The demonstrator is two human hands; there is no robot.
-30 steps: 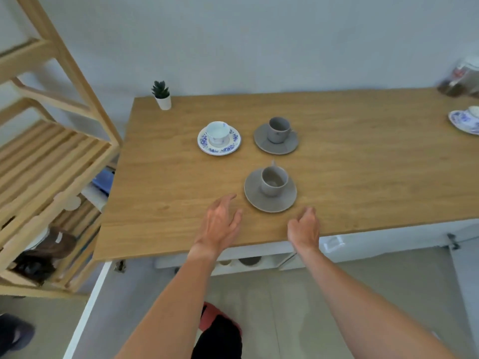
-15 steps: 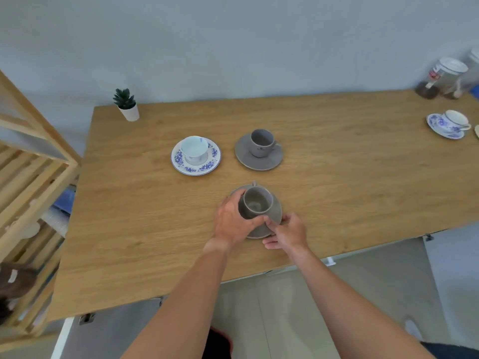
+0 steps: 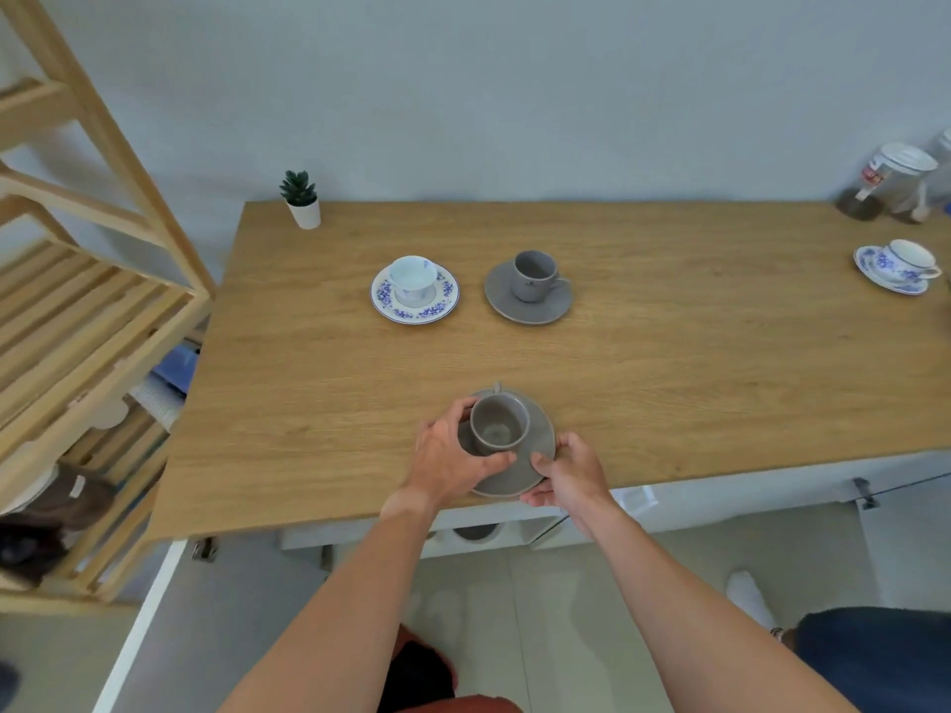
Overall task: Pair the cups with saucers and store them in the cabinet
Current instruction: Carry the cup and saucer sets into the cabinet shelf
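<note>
At the near edge of the light wooden tabletop (image 3: 669,362), a plain grey ceramic cup (image 3: 498,423) sits upright on a round grey saucer (image 3: 535,455), its small handle pointing to the far side. The left hand (image 3: 446,459) curls around the cup's left side, thumb and fingers pressed to its wall in a closed grip. The right hand (image 3: 572,476) pinches the saucer's near right rim, thumb on top and fingers below, where the saucer overhangs the tabletop edge. Farther back, near the middle, a white cup with blue flower print (image 3: 411,278) stands on a matching blue-and-white saucer (image 3: 415,307), and just to its right a second grey cup (image 3: 533,275) rests on a second grey saucer (image 3: 530,307), handle to the right. At the far right edge another blue-patterned cup and saucer set (image 3: 897,266) sits well apart from the rest, near a lidded glass jar (image 3: 885,183). A small green potted plant in a white pot (image 3: 301,200) stands at the far left corner. A pale wooden slatted shelf rack (image 3: 77,321) stands left of the tabletop.
</note>
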